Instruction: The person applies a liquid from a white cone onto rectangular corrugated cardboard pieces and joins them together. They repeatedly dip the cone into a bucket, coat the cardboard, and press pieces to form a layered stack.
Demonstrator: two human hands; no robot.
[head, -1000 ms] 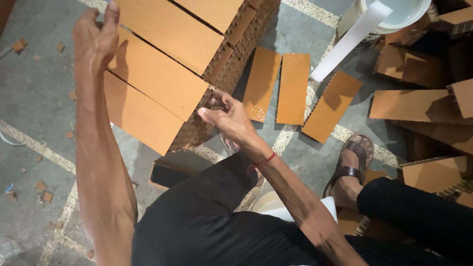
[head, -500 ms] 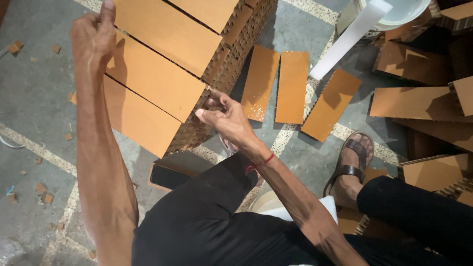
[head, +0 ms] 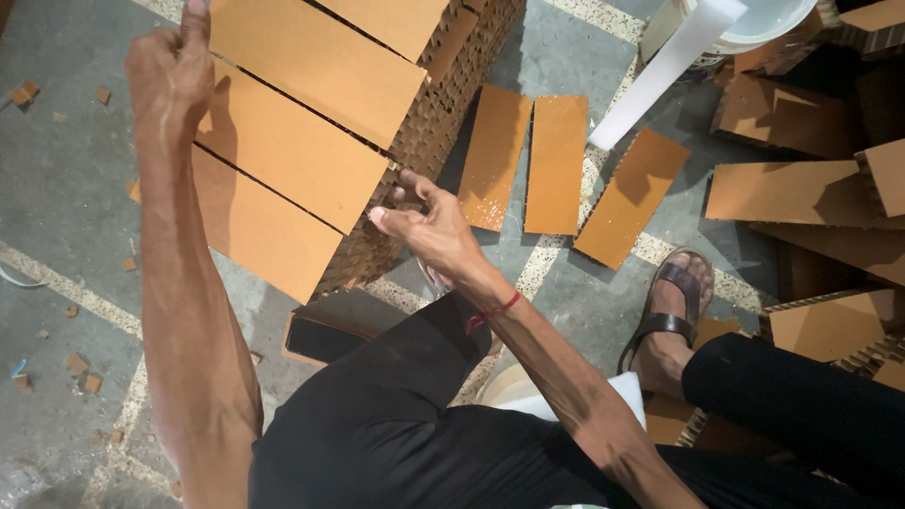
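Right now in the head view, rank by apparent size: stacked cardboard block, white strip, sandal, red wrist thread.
1. Stacked cardboard block, largest by far.
2. White strip and sandal: look similar; the strip lies farther away, so unranked.
3. Red wrist thread, smallest.

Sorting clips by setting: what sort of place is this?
Probably a cardboard workshop floor: a stack of honeycomb boards under both hands, cut strips on concrete, scraps scattered about.
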